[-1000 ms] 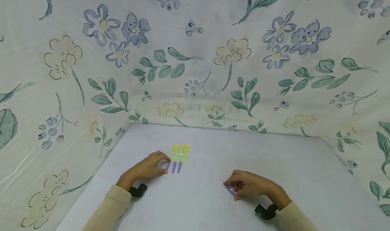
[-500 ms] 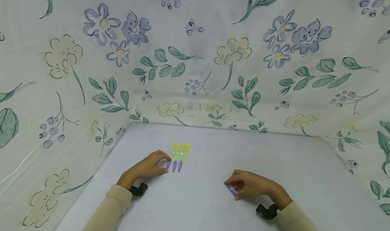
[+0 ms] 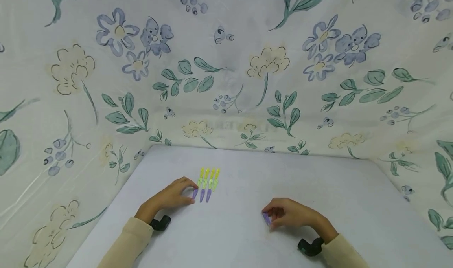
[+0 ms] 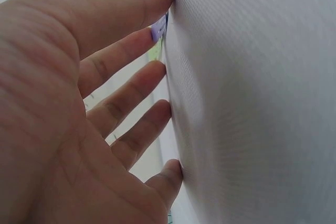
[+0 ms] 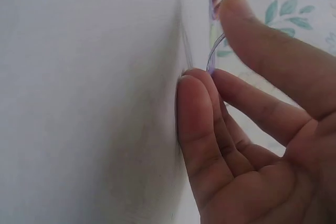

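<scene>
Small hair clips lie in neat columns left of the middle in the head view: yellow clips (image 3: 210, 173) at the back, light green clips (image 3: 205, 183) below them, purple clips (image 3: 208, 195) in front. My left hand (image 3: 173, 194) pinches the leftmost purple clip (image 3: 195, 193) lengthwise, index finger at its far end and thumb at its near end. The other left fingertips rest on the table in the left wrist view. Farther right, my right hand (image 3: 291, 213) holds another purple clip (image 3: 266, 218) between thumb and index finger. That clip looks thin and curved in the right wrist view.
A white table (image 3: 226, 236) lies under both hands. Behind it and at its sides hangs a floral sheet (image 3: 233, 91). Dark wrist cameras are strapped to the left wrist (image 3: 161, 223) and the right wrist (image 3: 310, 246).
The purple clip in my right hand has turned slightly more upright in the head view. My left hand stays at the leftmost purple clip. The head view has shifted slightly.
</scene>
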A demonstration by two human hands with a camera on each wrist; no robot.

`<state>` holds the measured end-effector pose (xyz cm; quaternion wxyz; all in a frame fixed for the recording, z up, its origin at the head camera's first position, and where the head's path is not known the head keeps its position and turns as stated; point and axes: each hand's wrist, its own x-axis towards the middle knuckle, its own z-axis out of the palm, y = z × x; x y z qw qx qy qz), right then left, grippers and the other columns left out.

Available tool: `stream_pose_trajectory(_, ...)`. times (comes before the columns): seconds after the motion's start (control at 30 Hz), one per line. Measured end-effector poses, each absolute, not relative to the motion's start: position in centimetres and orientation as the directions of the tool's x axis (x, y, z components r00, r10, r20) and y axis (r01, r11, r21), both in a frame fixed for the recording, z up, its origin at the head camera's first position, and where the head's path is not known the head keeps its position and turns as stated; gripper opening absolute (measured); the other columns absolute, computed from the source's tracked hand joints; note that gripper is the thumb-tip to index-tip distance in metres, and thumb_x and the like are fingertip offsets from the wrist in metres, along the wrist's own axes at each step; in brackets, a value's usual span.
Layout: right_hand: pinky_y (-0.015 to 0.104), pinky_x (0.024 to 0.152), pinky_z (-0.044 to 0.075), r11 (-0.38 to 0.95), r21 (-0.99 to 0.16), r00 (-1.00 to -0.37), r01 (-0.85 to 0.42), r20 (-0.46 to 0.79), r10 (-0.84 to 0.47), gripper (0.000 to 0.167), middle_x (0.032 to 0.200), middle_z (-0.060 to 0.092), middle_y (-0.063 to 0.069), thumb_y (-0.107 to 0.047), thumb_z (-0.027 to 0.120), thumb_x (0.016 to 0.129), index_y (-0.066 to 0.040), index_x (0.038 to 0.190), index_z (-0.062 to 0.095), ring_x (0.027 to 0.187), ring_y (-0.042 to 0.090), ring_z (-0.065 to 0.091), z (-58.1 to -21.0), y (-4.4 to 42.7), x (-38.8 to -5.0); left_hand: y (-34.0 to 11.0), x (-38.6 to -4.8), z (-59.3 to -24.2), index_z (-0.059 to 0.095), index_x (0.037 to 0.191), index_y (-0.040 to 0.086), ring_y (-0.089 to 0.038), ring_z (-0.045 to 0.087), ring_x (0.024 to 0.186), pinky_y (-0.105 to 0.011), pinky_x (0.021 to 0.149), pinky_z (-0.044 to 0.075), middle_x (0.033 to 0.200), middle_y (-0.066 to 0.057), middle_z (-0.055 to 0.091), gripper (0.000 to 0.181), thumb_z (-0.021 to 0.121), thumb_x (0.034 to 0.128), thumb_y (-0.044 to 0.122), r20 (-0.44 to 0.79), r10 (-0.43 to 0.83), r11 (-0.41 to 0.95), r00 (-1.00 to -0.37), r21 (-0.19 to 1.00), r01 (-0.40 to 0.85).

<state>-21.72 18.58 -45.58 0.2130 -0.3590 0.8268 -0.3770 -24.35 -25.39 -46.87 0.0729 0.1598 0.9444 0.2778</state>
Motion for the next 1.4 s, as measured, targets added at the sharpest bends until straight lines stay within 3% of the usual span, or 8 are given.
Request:
stream_pose_trajectory(0.5,0.025,0.081,0.057,0.424,-0.758,-0.684,-0.496,0.041,-0.728,0.046,0.105,0.067,0.002,-0.027,0.079,0.087,-0.003,0.123,0.066,0.089,0.008,0.064,-45.9,16.6,-21.8,-25.4,-23.9,-47.2,0.065,0.121,0.023,-0.032,0.047,0.136,-0.056,0.113,0.038,0.133,-0.002,0.057,0.039,0.080,0.0849,0.025,-0.031,0.349,0.792,-0.936,0.544,0.278)
stream_pose_trajectory(0.83,0.021,0.076,0.056,0.495,-0.658,-0.731,-0.567,0.126,-0.671,0.050,0.100,0.066,0.003,-0.030,0.079,0.086,0.001,0.122,0.066,0.086,0.010,0.064,-45.0,12.9,-22.6,-25.4,-24.0,-47.3,0.066,0.120,0.024,-0.032,0.047,0.136,-0.056,0.113,0.039,0.133,-0.002,0.057,0.038,0.080,0.0846,0.025,-0.028,0.343,0.797,-0.939,0.538,0.275)
stream_pose_trajectory(1.13,0.020,0.075,0.055,0.535,-0.623,-0.734,-0.571,0.096,-0.672,0.046,0.102,0.066,0.005,-0.026,0.079,0.086,0.000,0.121,0.067,0.087,0.012,0.064,-43.9,9.2,-23.5,-25.4,-24.1,-47.0,0.066,0.121,0.023,-0.032,0.047,0.136,-0.056,0.113,0.039,0.134,-0.003,0.057,0.039,0.080,0.0847,0.026,-0.029,0.346,0.795,-0.938,0.541,0.276)
stream_pose_trajectory(1.4,0.021,0.078,0.055,0.579,-0.632,-0.775,-0.515,0.055,-0.629,0.046,0.104,0.064,0.003,-0.026,0.079,0.086,-0.002,0.123,0.066,0.090,0.013,0.064,-43.5,6.4,-24.5,-25.3,-24.2,-46.9,0.065,0.122,0.023,-0.033,0.045,0.138,-0.056,0.114,0.038,0.136,-0.004,0.056,0.040,0.080,0.0850,0.026,-0.026,0.347,0.794,-0.938,0.541,0.279)
